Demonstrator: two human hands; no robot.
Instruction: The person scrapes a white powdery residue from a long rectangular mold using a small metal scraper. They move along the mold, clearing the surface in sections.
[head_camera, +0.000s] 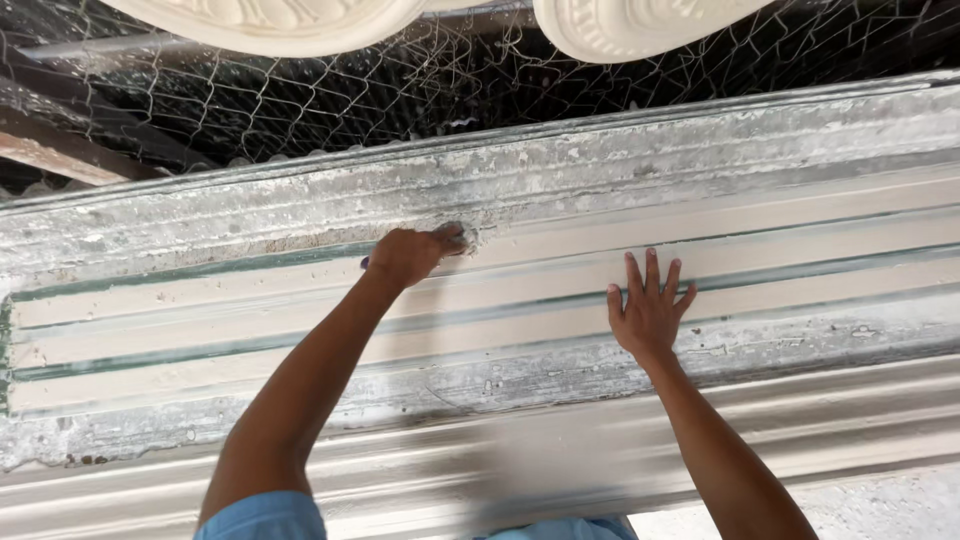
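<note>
- Head view: my left hand (405, 255) is curled closed around a small tool with a dark bit of handle showing at the heel of the palm; what kind of tool I cannot tell. Its tip presses on the upper ridge of the long moulding form (780, 250).
- My right hand (648, 312) lies flat, fingers spread open, gripping nothing, on the form's pale smooth band.
- Behind the form runs wire mesh (330, 95), with two white plaster casts (270, 25) above it.
</note>
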